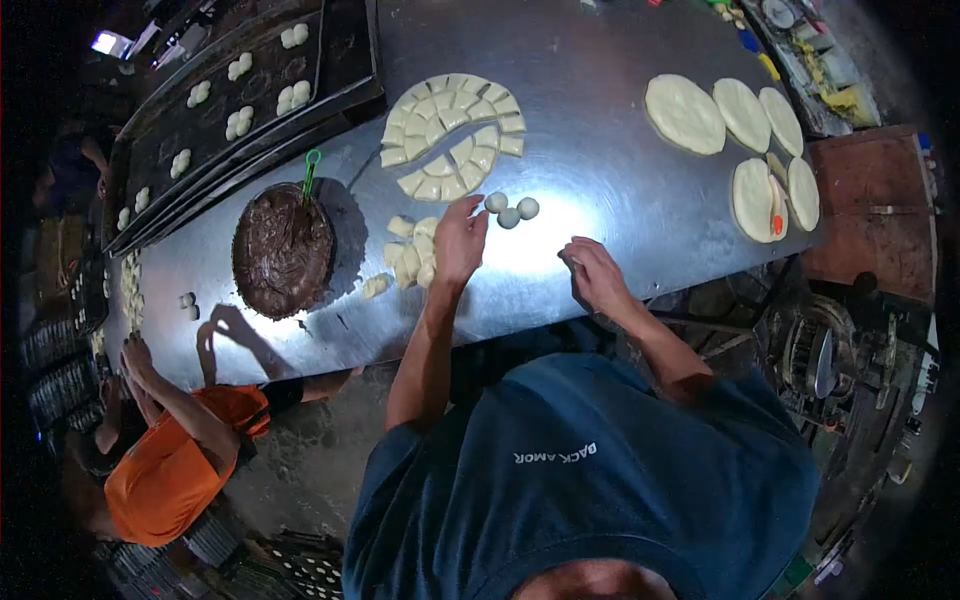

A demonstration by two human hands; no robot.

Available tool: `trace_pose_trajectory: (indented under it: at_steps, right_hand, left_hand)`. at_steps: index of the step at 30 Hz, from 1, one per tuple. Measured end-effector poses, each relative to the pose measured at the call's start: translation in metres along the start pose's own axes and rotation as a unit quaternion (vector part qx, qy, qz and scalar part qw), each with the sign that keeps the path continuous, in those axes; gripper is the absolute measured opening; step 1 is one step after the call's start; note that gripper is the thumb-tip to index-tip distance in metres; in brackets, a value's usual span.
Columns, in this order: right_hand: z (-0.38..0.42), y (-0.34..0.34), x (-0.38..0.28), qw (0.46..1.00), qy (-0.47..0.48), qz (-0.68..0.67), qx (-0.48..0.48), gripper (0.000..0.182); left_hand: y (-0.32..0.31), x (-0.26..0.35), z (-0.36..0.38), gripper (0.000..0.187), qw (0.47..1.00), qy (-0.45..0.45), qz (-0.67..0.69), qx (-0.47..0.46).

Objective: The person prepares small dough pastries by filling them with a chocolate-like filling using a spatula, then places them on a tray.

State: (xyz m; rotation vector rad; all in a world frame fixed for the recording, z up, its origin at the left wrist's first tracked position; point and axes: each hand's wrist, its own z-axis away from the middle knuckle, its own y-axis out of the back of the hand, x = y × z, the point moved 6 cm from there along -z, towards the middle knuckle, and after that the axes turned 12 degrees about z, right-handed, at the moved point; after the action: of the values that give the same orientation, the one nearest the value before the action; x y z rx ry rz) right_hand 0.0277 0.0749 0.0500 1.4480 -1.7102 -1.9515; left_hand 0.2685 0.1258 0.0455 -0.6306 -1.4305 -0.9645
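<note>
Three round dough balls [509,209] sit together on the metal table [600,130]. Just left of them is my left hand [462,243], its thumb and fingers apart, close to the leftmost ball. Cut dough pieces [408,256] lie beside that wrist, below a flat dough round sliced into many pieces [440,125]. Nearer the table's front edge, to the right, my right hand [594,271] has its fingers curled down; whether anything is under them is hidden.
A bowl of brown filling [283,250] with a green-handled tool stands at left. Behind it are black trays [250,165] with dough balls. Several flat dough rounds [685,115] lie at right. A co-worker in orange [175,470] works at the left end.
</note>
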Motion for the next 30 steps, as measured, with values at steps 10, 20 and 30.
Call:
trace_pose_trajectory:
  at_steps: [10, 20, 30]
  right_hand:
    - [-0.144, -0.02, -0.015, 0.995, 0.02, -0.07, -0.069, 0.049]
    - [-0.113, -0.015, -0.016, 0.978, 0.063, -0.057, -0.191, 0.079]
    - [-0.086, 0.01, -0.036, 0.972, 0.044, 0.201, -0.111, 0.09]
  left_hand:
    - [-0.038, -0.006, -0.034, 0.046, 0.979, -0.086, -0.166, -0.079]
    - [-0.057, -0.003, -0.016, 0.083, 0.983, -0.126, -0.059, -0.12]
    - [-0.031, 0.026, 0.01, 0.08, 0.976, -0.142, -0.082, -0.141]
